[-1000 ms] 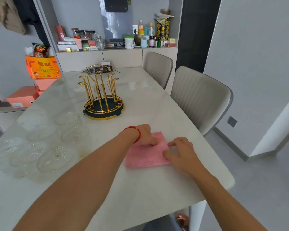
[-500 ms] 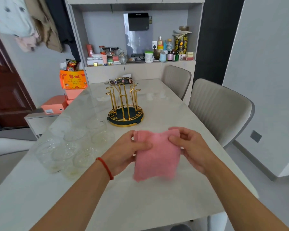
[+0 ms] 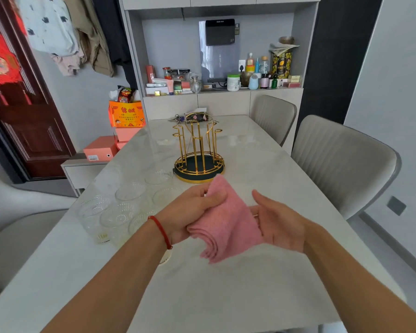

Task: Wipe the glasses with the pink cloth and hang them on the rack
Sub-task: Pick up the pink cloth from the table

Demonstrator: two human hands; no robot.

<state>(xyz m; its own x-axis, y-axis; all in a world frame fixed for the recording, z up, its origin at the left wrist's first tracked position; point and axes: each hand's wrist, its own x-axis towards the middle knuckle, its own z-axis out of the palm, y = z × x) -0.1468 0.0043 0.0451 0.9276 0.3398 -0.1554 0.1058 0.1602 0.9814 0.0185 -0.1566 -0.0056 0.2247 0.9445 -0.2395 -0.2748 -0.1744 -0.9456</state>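
The pink cloth (image 3: pixel 227 222) is folded over and held above the table in front of me. My left hand (image 3: pixel 190 213) pinches its upper edge between thumb and fingers. My right hand (image 3: pixel 277 221) is spread open, palm up, under the cloth's right side. Several clear glasses (image 3: pixel 120 212) stand in a cluster on the table to the left of my hands. The gold wire rack (image 3: pixel 198 152) on its dark round base stands beyond the cloth, with nothing hung on it.
The pale marble table (image 3: pixel 250 284) runs away from me. Two grey chairs (image 3: pixel 341 162) stand along its right side. Keys and a small box (image 3: pixel 190 117) lie at the far end. A shelf of bottles (image 3: pixel 226 80) is behind. Orange boxes (image 3: pixel 101 149) sit at the left.
The cloth was lifted off the table by both hands and is now bunched. My left hand keeps its grip while my right hand has let go and opened beneath it.
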